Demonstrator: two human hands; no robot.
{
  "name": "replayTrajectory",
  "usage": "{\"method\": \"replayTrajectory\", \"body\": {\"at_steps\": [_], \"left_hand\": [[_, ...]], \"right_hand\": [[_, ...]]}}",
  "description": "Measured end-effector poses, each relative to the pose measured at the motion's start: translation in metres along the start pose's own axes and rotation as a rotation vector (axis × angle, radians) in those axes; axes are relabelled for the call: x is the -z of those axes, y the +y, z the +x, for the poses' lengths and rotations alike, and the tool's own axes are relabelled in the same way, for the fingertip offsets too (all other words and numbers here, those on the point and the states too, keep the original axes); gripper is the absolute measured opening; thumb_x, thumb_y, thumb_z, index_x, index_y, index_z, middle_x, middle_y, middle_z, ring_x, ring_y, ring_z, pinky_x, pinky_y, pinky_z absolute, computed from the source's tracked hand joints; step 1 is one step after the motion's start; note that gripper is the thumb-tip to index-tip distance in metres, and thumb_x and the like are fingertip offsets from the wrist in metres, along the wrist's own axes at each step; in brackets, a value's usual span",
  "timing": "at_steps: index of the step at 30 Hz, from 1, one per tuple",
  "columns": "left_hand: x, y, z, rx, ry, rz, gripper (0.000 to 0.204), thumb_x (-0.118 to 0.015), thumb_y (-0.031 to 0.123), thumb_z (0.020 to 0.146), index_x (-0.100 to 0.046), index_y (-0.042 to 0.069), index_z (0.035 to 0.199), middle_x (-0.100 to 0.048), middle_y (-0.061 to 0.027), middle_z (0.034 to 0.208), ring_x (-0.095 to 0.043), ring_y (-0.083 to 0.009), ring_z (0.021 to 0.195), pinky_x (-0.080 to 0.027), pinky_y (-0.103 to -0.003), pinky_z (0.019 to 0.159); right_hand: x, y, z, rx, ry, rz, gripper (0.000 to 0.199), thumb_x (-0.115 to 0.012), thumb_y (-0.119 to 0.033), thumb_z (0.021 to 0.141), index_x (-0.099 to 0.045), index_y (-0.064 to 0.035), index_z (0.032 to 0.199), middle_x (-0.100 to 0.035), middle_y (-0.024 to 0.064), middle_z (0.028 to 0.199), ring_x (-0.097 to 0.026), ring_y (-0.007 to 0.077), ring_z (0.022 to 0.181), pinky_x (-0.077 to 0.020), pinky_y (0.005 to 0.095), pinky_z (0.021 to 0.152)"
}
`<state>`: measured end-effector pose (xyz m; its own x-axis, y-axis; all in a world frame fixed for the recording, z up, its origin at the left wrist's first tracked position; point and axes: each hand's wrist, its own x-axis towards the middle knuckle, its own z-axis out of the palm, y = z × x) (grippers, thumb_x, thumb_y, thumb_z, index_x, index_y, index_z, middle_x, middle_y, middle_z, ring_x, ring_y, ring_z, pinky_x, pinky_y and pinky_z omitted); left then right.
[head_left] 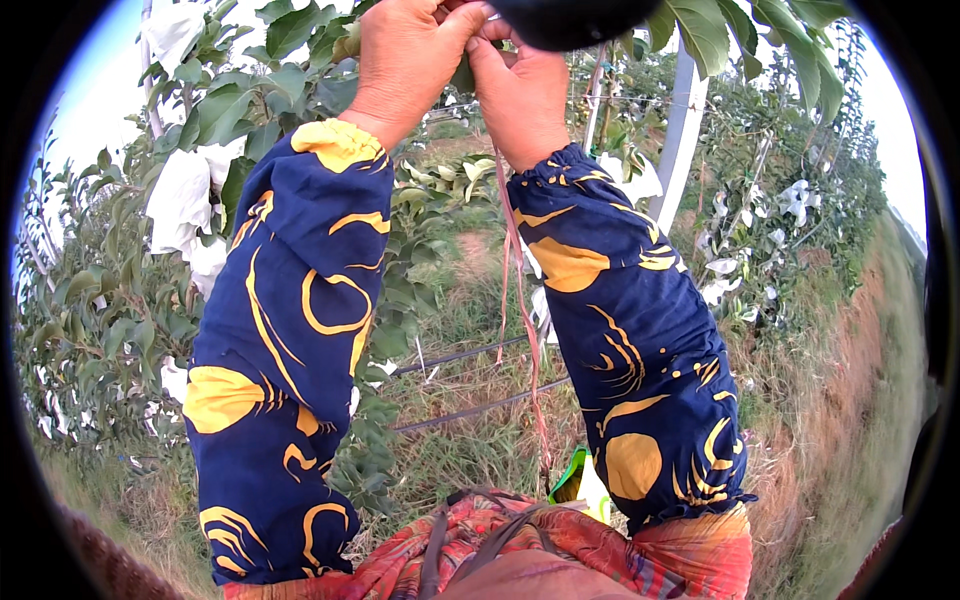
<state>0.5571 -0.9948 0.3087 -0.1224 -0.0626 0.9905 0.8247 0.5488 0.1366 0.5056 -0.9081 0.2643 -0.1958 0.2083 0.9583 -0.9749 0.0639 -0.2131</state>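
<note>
Both my arms reach up in dark blue sleeves with yellow patterns. My left hand (400, 70) is closed at the top of the view, thumb and fingers pinched together. Against its fingertips, my right hand (522, 100) is closed in a pinch too. Whatever lies between the fingers is too small and partly hidden to name. Long pink strips (518, 260) hang from beside the right hand down to my waist; whether that hand grips them cannot be seen. Green leaves (235, 110) on a branch are close to the left hand.
White bags (183, 200) hang among the leaves at left, with more on the trees at right. A pale post (682, 130) stands behind my right arm. Dark lines (480, 408) run low across the grass. A dark rounded shape (575, 20) covers the top edge.
</note>
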Motion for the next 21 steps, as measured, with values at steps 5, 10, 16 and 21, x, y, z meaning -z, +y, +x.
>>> {"method": "replayTrajectory", "body": {"at_steps": [5,10,16,21], "left_hand": [[0.007,-0.005,0.002,-0.159,-0.049,0.147,0.013,-0.065,0.001,0.072,-0.066,0.002,0.086,-0.063,-0.0095,0.073,-0.061,-0.0172,0.064,-0.048,-0.028,0.058],[0.012,-0.014,0.006,-0.376,-0.106,0.158,0.013,-0.064,0.000,0.072,-0.066,0.003,0.085,-0.062,-0.0118,0.075,-0.062,-0.0227,0.068,-0.048,-0.030,0.061],[0.016,-0.003,0.001,-0.431,-0.176,0.334,0.010,-0.062,0.000,0.073,-0.065,0.003,0.082,-0.061,-0.0125,0.076,-0.061,-0.0261,0.068,-0.048,-0.032,0.062],[0.012,-0.006,0.001,-0.387,-0.153,0.217,0.009,-0.063,0.001,0.073,-0.065,0.004,0.082,-0.061,-0.0120,0.077,-0.060,-0.0258,0.068,-0.048,-0.032,0.061]], "right_hand": [[-0.001,-0.001,-0.006,-0.004,0.001,-0.005,0.010,-0.061,-0.010,0.077,-0.060,-0.0038,0.084,-0.058,0.0100,0.082,-0.059,0.0198,0.062,-0.0482,0.0301,0.060],[0.000,-0.001,-0.006,-0.028,-0.012,0.022,0.010,-0.060,-0.010,0.077,-0.061,-0.0047,0.085,-0.058,0.0099,0.083,-0.060,0.0197,0.063,-0.0487,0.0304,0.060],[0.004,0.001,-0.006,-0.016,-0.030,0.028,0.011,-0.057,-0.009,0.077,-0.062,-0.0043,0.085,-0.059,0.0104,0.084,-0.062,0.0195,0.066,-0.0498,0.0298,0.061],[0.005,0.005,-0.007,-0.036,-0.057,0.053,0.011,-0.057,-0.009,0.077,-0.063,-0.0041,0.086,-0.059,0.0106,0.084,-0.062,0.0196,0.067,-0.0501,0.0298,0.062]]}}
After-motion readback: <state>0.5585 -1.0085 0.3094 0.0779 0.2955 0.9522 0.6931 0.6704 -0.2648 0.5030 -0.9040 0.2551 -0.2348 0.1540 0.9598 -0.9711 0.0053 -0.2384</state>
